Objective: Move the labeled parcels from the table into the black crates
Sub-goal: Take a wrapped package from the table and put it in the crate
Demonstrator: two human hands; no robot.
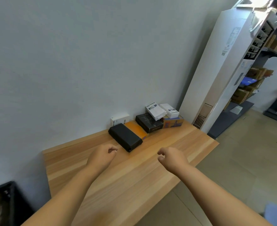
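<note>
Head view: at the near left corner of the frame sits a black crate, below the table's left edge. Both hands hover over the table, the left hand and right hand loosely curled, holding nothing, probably reaching for the parcels. Those line the far edge against the wall: a black box nearest, an orange box, a white box, a dark box, a blue box and two white cartons on top. Past the right corner stand an air conditioner and shelves.
</note>
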